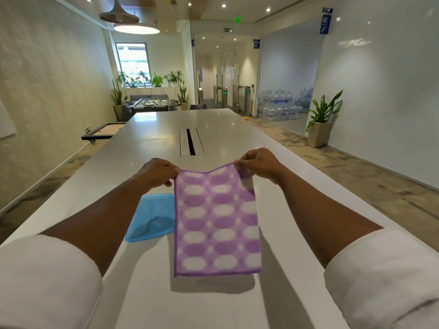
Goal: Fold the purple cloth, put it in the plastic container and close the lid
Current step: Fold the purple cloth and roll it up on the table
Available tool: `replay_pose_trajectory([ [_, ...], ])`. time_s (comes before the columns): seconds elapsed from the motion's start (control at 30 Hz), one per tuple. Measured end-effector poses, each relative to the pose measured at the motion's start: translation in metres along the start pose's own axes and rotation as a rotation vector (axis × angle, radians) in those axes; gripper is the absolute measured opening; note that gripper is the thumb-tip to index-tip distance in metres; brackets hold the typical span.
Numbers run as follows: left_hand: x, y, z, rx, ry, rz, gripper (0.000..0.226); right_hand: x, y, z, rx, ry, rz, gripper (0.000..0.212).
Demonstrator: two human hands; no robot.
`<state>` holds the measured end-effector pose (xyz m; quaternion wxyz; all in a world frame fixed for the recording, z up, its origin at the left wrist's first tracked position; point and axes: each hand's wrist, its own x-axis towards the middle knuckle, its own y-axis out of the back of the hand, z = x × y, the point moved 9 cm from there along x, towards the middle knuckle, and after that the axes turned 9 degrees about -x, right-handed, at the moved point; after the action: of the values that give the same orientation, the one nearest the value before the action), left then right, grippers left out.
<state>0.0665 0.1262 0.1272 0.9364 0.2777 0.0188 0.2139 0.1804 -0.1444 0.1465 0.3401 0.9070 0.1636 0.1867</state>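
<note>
The purple cloth (217, 222), patterned with white ovals, hangs flat in the air above the white table (154, 129). My left hand (158, 172) pinches its top left corner. My right hand (257, 163) pinches its top right corner, where a doubled layer shows behind. A blue plastic lid (152, 217) lies on the table to the left of the cloth, partly hidden by my left forearm and the cloth. The container's body is not visible; it may be behind the cloth.
A cable slot (191, 142) runs along the table's middle beyond my hands. The long table's edges fall off left and right onto carpet. A potted plant (322, 122) stands on the floor at the right.
</note>
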Motion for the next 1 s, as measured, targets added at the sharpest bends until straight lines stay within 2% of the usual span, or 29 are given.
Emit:
replay_pose_trajectory([
  [0.17,0.002,-0.006,-0.025,-0.110,0.084,0.094,0.007,0.002,-0.025,0.014,-0.212,0.015,-0.035,0.017],
  [0.4,0.000,-0.022,-0.054,-0.130,0.075,0.088,0.011,-0.006,-0.044,0.032,-0.085,0.008,-0.036,0.013],
  [0.6,-0.011,-0.031,-0.080,0.151,0.039,-0.010,0.016,-0.028,-0.086,0.059,-0.122,-0.065,-0.346,0.023],
  [0.8,-0.028,-0.046,-0.097,0.456,0.002,-0.164,0.011,-0.045,-0.108,0.075,-0.282,-0.082,-0.412,0.012],
  [1.0,-0.038,-0.055,-0.104,0.645,-0.032,-0.190,0.011,-0.059,-0.128,0.083,-0.376,-0.080,-0.477,0.013],
])
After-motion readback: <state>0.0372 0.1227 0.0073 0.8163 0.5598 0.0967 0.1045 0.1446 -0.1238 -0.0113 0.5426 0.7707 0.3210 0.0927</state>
